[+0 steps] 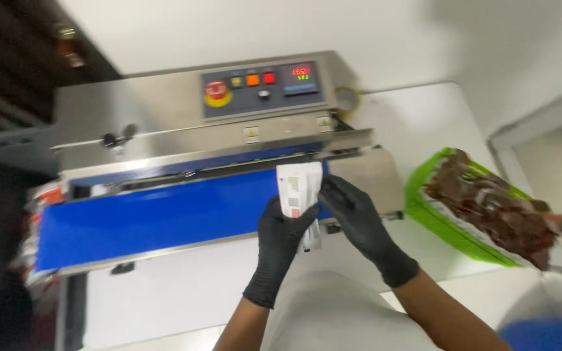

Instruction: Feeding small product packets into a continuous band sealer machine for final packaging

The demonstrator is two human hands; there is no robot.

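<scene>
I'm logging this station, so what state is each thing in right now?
Left hand: gloved, gripping the pouch from below.
Right hand: gloved, fingers pinching the pouch's right edge.
Pouch: white, upright, its top at the sealer's slot.
Sealer: powered, display and buttons lit.
Belt: blue, bare apart from the pouch.
Green crate: heaped with brown packets.

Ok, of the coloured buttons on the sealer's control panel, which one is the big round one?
The red round button on a yellow base, at the panel's left end. The green, orange and red buttons to its right are small squares.
</scene>
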